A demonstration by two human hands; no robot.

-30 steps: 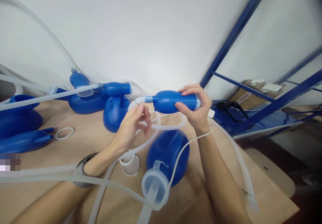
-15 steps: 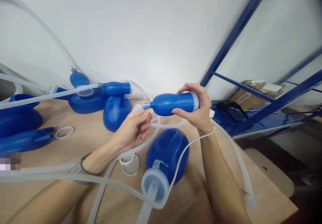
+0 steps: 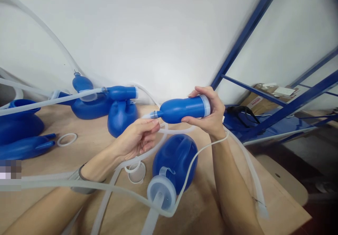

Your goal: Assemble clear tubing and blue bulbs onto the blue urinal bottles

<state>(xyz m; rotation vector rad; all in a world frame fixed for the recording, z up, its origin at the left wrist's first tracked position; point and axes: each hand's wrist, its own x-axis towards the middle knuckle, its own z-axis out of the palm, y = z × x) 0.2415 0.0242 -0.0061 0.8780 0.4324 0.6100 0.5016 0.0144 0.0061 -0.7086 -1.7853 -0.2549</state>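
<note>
My right hand [image 3: 211, 113] is wrapped around the wide, pale-rimmed end of a blue plastic bulb-shaped piece [image 3: 179, 110], held sideways above the table. Its narrow neck points left into the end of a translucent hose [image 3: 148, 117]. A small wire clip [image 3: 155, 114] sits around that joint. My left hand [image 3: 141, 136] pinches the hose just left of the neck, thumb against index finger, other fingers curled. Below, a blue jug [image 3: 175, 161] lies with its translucent cap [image 3: 161, 194] toward me and a hose coming out of the cap.
Several blue containers, including a jug [image 3: 123, 118], stand at the back left. A white ring [image 3: 67, 140] and a clear lid [image 3: 136, 173] lie on the wooden table [image 3: 203, 214]. Hoses cross the table. A blue metal frame [image 3: 245, 34] rises on the right.
The bulb piece tilts slightly, its wide end a bit higher and its neck lower. The wire clip appears closer to the neck. Both hands keep their grip.
</note>
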